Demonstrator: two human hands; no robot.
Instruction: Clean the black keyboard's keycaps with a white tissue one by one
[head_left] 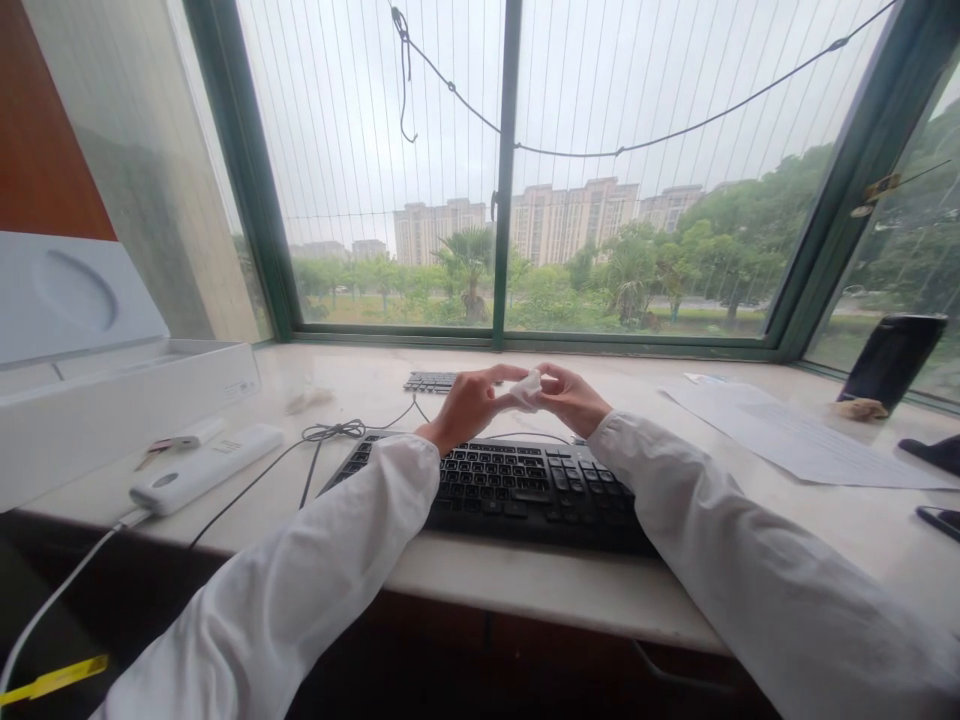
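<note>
A small crumpled white tissue [527, 391] is pinched between my two hands above the far edge of a black keyboard [510, 490]. My left hand [469, 402] grips the tissue from the left, its fingers bent. From the right, the thumb and fingers of my right hand [574, 395] close on it. The keyboard lies flat below my forearms, and the left sleeve covers part of it. Behind my left hand is a small block of grey keys [430, 382], partly hidden, so I cannot tell whether they are loose.
To the left stand an open white box [187, 375] and a white power strip [206, 470]. A tied black cable [334, 430] lies beside the keyboard. On the right are paper sheets [787, 430] and a dark phone-like object [892, 360] leaning near the window.
</note>
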